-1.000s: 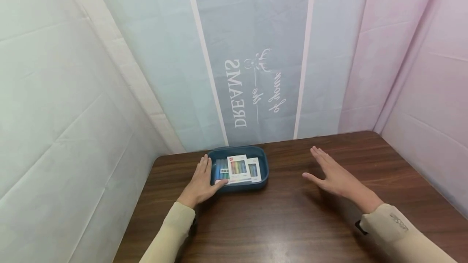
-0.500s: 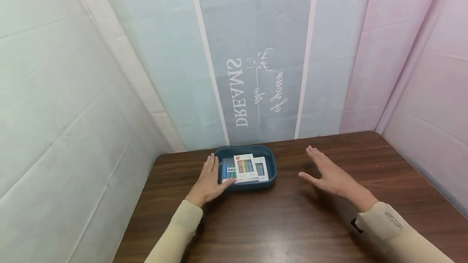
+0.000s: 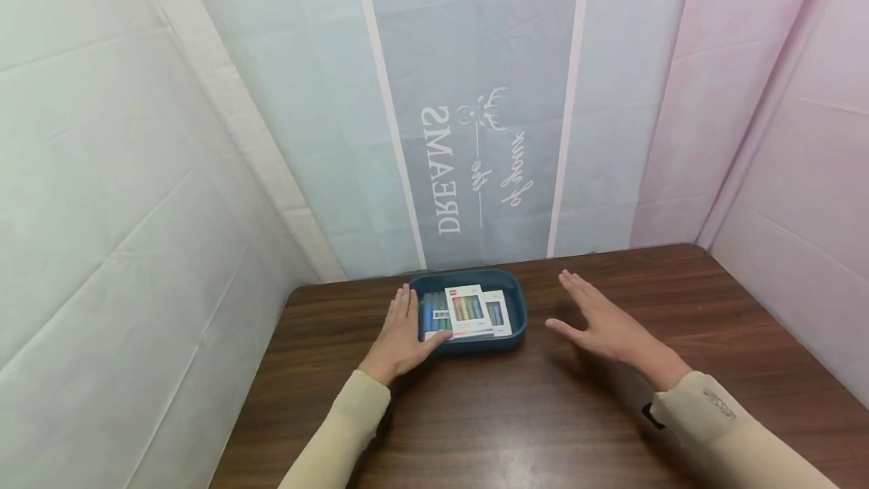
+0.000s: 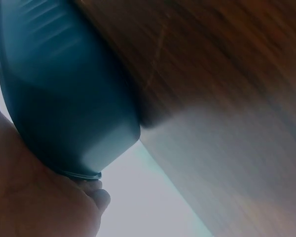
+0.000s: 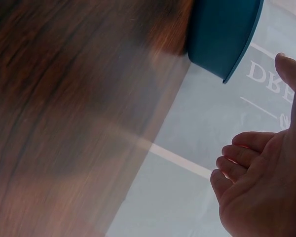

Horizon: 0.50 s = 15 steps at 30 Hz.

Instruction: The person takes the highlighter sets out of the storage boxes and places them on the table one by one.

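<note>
A dark teal plastic basket (image 3: 519, 321) stands near the table's far edge. In it lie a white box with a window showing colourful sticks (image 3: 468, 309), a second white box (image 3: 497, 313) partly under it, and a pack of blue and green sticks (image 3: 434, 312) at the left. My left hand (image 3: 400, 338) rests against the basket's left end, fingers straight along its side and thumb over the near rim. The left wrist view shows the palm (image 4: 44, 202) against the basket's rim. To the right of the basket, apart from it, my right hand (image 3: 607, 327) hovers with straight fingers, holding nothing.
The brown wood-grain table (image 3: 475, 413) carries the basket. Right behind its far edge hangs a grey-blue cloth (image 3: 489, 36) with white lettering. Pale cloth walls (image 3: 136, 247) close in the left and right sides.
The basket has slid to the right along the far edge with my left hand against its end. My right hand has drifted slightly left, narrowing the gap to the basket.
</note>
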Tool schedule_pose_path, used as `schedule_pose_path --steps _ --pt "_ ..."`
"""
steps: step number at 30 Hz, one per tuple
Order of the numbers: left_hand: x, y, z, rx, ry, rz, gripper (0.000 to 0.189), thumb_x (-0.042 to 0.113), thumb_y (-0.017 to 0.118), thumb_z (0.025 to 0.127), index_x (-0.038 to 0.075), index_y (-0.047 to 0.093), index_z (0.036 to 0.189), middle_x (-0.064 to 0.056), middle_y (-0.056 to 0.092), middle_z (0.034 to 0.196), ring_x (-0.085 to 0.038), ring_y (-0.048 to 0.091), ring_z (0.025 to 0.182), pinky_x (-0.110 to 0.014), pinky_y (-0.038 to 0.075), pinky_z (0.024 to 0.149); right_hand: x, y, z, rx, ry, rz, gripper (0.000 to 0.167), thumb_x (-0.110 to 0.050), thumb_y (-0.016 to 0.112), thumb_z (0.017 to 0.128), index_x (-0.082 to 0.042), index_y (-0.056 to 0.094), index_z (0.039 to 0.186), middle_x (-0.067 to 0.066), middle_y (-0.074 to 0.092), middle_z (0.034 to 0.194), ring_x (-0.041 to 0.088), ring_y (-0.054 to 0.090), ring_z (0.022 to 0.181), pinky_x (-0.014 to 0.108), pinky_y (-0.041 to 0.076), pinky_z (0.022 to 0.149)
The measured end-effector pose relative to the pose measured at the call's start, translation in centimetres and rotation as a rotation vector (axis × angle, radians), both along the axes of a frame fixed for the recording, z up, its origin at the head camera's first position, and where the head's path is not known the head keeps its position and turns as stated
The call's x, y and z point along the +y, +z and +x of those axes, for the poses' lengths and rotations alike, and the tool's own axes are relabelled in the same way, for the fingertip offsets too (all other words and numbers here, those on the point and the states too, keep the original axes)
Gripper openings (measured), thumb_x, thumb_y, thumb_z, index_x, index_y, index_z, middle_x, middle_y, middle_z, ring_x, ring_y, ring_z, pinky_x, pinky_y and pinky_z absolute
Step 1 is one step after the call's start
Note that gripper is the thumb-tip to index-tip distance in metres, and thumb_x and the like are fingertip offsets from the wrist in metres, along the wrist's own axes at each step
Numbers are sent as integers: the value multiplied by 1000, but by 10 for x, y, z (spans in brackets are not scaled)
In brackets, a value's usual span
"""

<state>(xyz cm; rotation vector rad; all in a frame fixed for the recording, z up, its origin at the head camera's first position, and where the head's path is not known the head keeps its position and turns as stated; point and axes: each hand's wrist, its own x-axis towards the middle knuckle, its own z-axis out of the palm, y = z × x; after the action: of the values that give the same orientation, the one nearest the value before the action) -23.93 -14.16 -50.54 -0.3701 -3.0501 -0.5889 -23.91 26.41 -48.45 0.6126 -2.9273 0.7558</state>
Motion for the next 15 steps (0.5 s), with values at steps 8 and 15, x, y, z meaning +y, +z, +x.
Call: schedule_pose_path --steps 8,15 --pt "13 1 3 11 -4 -14 122 86 50 94 -2 13 170 -19 6 180 -33 4 167 -49 14 133 -8 -1 -3 -19 9 14 103 -70 62 100 -7 24 171 20 21 177 46 23 161 72 27 122" --pt "22 2 3 17 -13 -21 121 85 50 95 -4 14 169 -21 6 179 -34 4 167 -48 13 134 -13 0 -4 -26 16 3 103 -71 61 99 -9 24 172 19 21 177 45 23 161 71 27 123"
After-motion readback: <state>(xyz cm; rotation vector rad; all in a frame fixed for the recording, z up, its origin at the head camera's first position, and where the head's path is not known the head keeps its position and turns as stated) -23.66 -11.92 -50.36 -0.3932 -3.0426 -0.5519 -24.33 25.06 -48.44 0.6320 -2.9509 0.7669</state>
